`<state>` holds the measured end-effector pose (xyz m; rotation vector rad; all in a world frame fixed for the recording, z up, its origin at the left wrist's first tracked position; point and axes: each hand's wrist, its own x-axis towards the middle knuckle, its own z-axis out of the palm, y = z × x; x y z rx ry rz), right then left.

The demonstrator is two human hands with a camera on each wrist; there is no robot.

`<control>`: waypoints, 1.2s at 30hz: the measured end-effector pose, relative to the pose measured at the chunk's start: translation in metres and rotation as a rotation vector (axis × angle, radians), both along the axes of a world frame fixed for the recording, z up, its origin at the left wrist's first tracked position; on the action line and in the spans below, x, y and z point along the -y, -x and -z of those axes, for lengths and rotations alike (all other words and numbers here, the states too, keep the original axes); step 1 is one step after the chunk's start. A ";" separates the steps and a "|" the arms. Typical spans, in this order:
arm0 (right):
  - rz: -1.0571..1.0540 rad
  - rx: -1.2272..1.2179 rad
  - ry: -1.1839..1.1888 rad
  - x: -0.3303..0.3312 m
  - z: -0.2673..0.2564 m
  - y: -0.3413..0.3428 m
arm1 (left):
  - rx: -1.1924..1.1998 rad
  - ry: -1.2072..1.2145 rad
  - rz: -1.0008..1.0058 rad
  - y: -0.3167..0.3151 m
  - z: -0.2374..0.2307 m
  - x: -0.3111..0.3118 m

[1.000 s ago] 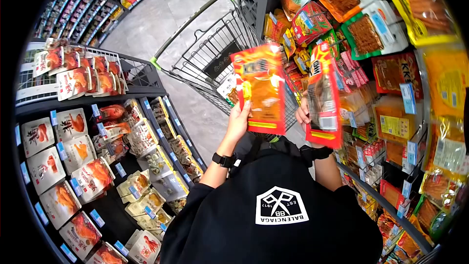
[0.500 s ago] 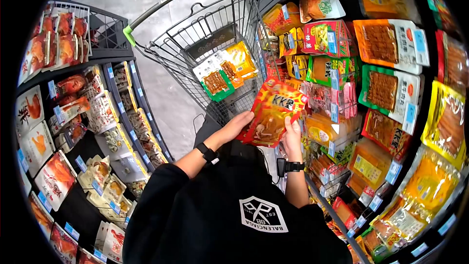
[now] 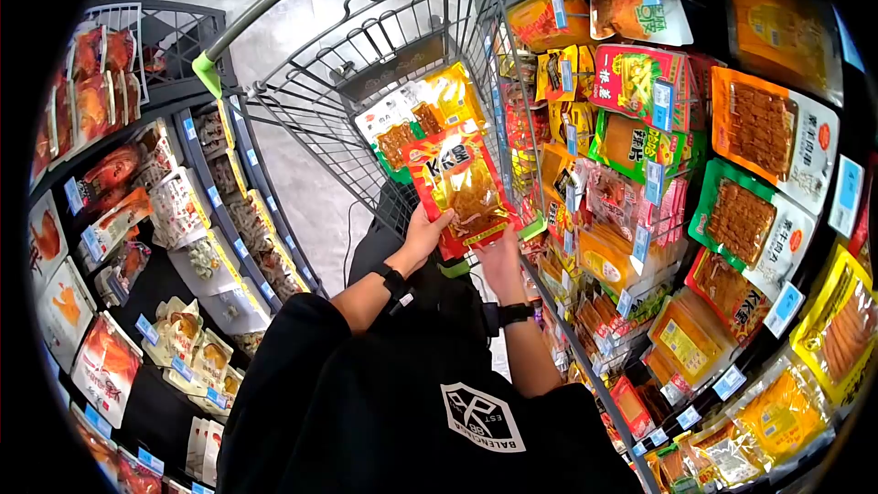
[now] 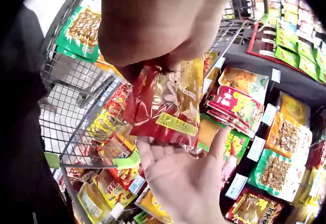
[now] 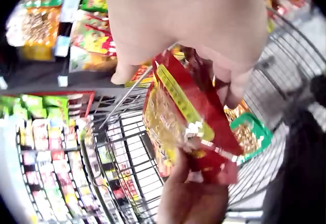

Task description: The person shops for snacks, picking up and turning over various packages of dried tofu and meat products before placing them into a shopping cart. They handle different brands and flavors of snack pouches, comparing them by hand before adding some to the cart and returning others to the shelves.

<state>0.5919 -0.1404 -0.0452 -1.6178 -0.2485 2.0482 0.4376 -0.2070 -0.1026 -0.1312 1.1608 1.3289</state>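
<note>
A red food packet (image 3: 462,187) with a clear window is held in front of the body, over the near end of the shopping cart (image 3: 208,76). My left hand (image 3: 423,236) grips its lower left side, thumb on the front face. Below the bottom edge, my right hand (image 3: 501,265) touches the packet; the left wrist view shows that palm (image 4: 186,186) turned up, thumb spread away. In the right wrist view the left thumb presses on the packet (image 5: 196,112). Inside the cart lie a green-and-white packet (image 3: 395,144) and a yellow packet (image 3: 453,96).
On the right, a rack holds hanging food packets, among them a green-edged one (image 3: 732,210) and a pink one (image 3: 631,82), with blue-white price tags. To the left stands a low shelf with bagged foods (image 3: 108,366). Grey floor (image 3: 302,155) shows beside the cart.
One second ago each hand held a separate red packet. Half a second ago both hands gripped at the front one; now the right fingers have loosened beneath it. The view has shifted toward the cart.
</note>
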 end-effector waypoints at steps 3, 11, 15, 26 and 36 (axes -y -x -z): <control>0.105 -0.123 0.074 0.005 0.029 0.013 | 0.104 0.102 0.099 -0.005 0.017 0.015; 0.056 -0.138 0.181 -0.008 0.119 0.001 | -0.314 0.044 0.591 0.020 0.089 0.040; 0.156 -0.123 0.215 -0.038 0.183 -0.002 | -1.427 -0.035 1.065 0.078 0.054 0.019; 0.238 -0.032 0.218 -0.072 0.343 -0.014 | -1.687 -0.091 1.179 0.057 0.077 0.046; 0.136 0.444 0.057 -0.022 0.335 -0.049 | -1.685 -0.124 1.217 0.032 0.078 0.089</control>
